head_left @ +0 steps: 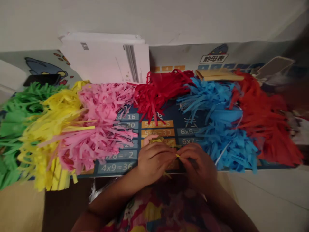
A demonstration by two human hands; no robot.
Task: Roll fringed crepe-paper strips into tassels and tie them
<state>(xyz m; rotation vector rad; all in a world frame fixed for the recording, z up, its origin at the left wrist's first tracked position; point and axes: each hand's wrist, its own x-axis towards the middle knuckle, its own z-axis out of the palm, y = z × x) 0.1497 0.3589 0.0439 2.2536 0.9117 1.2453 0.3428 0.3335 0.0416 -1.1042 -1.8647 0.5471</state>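
Note:
Both my hands meet over the front edge of the table. My left hand [153, 161] is closed on a thin yellow paper strip [178, 156], with some of the yellow paper showing behind its fingers and below the palm. Fingertips of my right hand [199, 164] pinch the same strip from the other side. Much of the paper is hidden by the fingers. Fringed bundles lie around: pink [96, 145] and yellow [51, 129] to the left, dark red [164, 90] beyond my hands, blue [227, 138] to the right.
Green fringe [16, 116] hangs at the far left, orange-red fringe [265, 122] at the far right. A white box [103, 61] stands against the wall. A dark phone-like object [42, 79] lies back left; folded tan paper [219, 75] rests on the blue fringe. The tabletop [116, 167] bears printed multiplication tables.

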